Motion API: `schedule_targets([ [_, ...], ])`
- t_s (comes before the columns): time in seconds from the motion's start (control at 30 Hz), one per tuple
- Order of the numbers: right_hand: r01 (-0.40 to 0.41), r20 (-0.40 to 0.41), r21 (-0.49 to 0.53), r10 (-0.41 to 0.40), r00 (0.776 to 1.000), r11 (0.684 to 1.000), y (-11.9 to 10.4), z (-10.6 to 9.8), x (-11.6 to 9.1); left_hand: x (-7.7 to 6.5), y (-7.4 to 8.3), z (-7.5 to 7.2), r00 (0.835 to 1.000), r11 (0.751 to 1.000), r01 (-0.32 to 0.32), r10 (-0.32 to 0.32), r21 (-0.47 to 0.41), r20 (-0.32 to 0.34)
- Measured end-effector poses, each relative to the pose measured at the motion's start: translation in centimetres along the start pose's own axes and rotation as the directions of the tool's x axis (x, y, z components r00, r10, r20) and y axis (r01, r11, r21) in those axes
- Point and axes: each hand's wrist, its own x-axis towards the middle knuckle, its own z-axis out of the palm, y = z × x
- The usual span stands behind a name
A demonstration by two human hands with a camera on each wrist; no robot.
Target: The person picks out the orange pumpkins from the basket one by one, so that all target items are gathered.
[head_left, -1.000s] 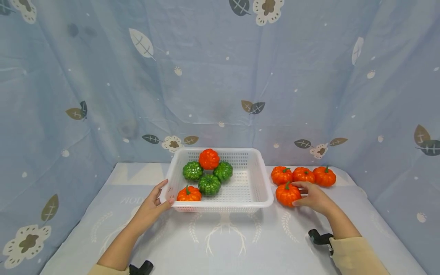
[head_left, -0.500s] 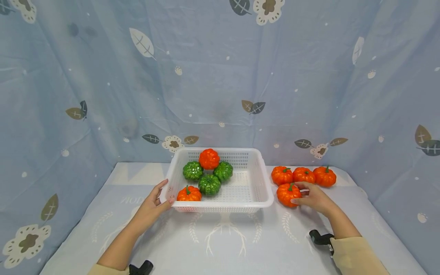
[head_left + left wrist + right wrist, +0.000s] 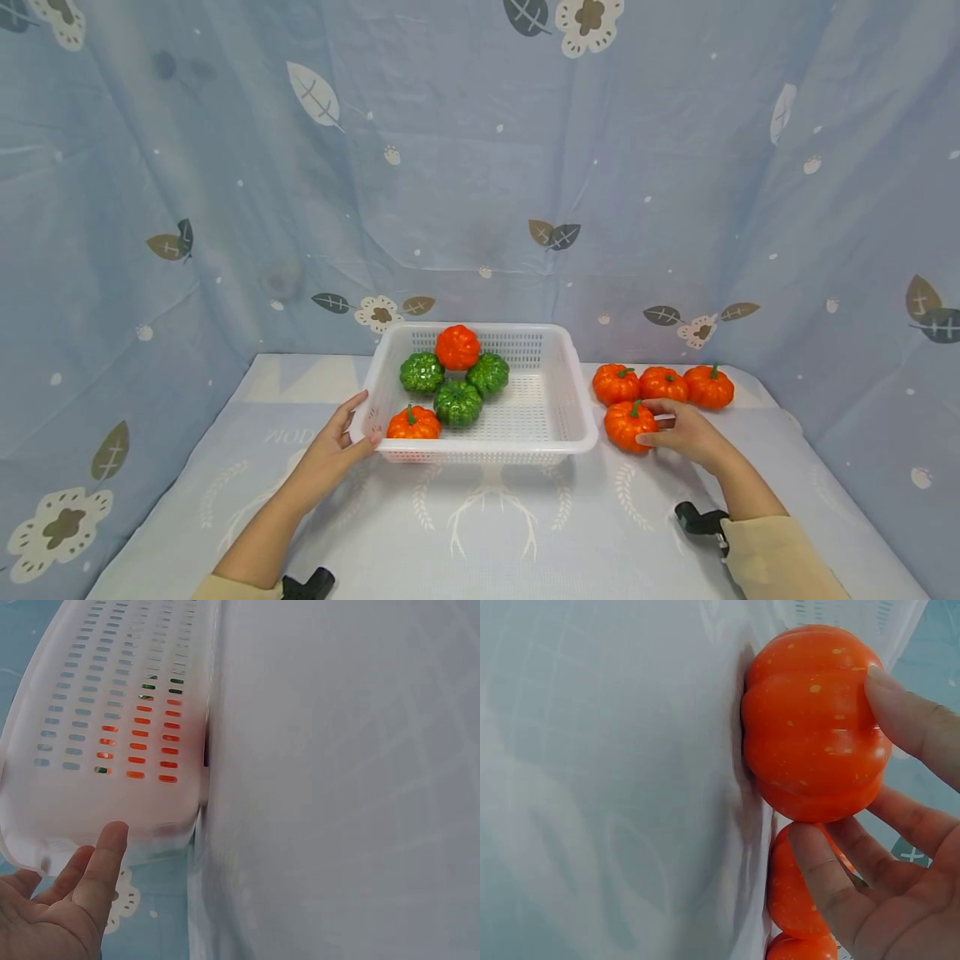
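Note:
A white perforated plastic basket (image 3: 525, 447) sits on the table, its left front corner held by my left hand (image 3: 333, 450). In the left wrist view, the fingertips (image 3: 112, 836) meet the basket's end wall. Inside are several small toy pumpkins: a green pumpkin (image 3: 457, 404) with others of its colour, an orange pumpkin (image 3: 412, 423) in the near left corner, and an orange-red pumpkin (image 3: 457, 347) at the back. Just right of the basket, my right hand (image 3: 686, 433) grips an orange pumpkin (image 3: 624, 427) from its right side, the thumb on its front. That pumpkin seems to rest on the table.
A row of orange pumpkins (image 3: 663, 383) stands behind the gripped one, near the table's back edge. Beyond rises a blue patterned curtain (image 3: 480, 167). A pale printed cloth (image 3: 491, 533) covers the table. Each wrist wears a black camera mount (image 3: 697, 518).
My right thumb has come round the front of the orange pumpkin, which has turned and shifted very slightly right. The left hand and basket have not visibly moved.

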Motion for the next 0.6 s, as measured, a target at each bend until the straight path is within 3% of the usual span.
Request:
schedule_targets([
  [0.4,0.023,0.009,0.015,-0.023,1.000,1.000,-0.11,-0.17,-0.10,0.01,0.07,0.01,1.000,1.000,-0.001,0.001,0.011,-0.004],
  [0.6,0.051,-0.007,-0.052,-0.052,0.999,0.997,-0.82,-1.01,-0.74,0.00,0.05,0.00,1.000,1.000,-0.003,0.003,-0.001,0.001],
])
